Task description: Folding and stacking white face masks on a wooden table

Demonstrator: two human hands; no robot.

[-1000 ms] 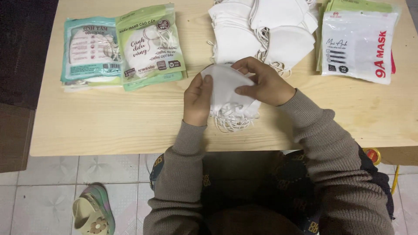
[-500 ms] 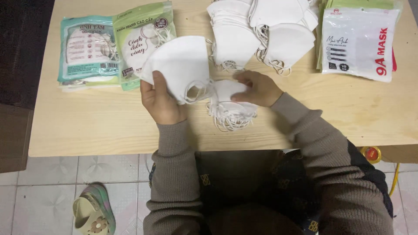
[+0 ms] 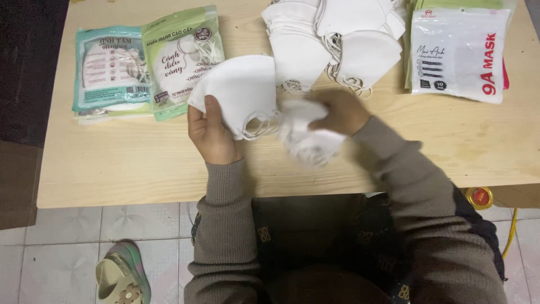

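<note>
My left hand (image 3: 211,135) grips a white folded face mask (image 3: 239,90), held up over the wooden table (image 3: 140,163) with its ear loops hanging at the right side. Beside it my right hand (image 3: 340,110) is blurred and closed on a small bundle of white masks (image 3: 306,138) that rests on the table. The two hands are close together near the table's middle.
A heap of loose white masks (image 3: 332,39) lies at the far middle. Two packaged mask bags, teal (image 3: 109,70) and green (image 3: 177,56), lie at the left. A white printed mask pack (image 3: 458,53) lies at the right. Below the table a sandal (image 3: 121,276) sits on tiled floor.
My left hand has lifted one mask off the bundle and carried it left and up. My right hand stays on the bundle and is now moving, blurred.
</note>
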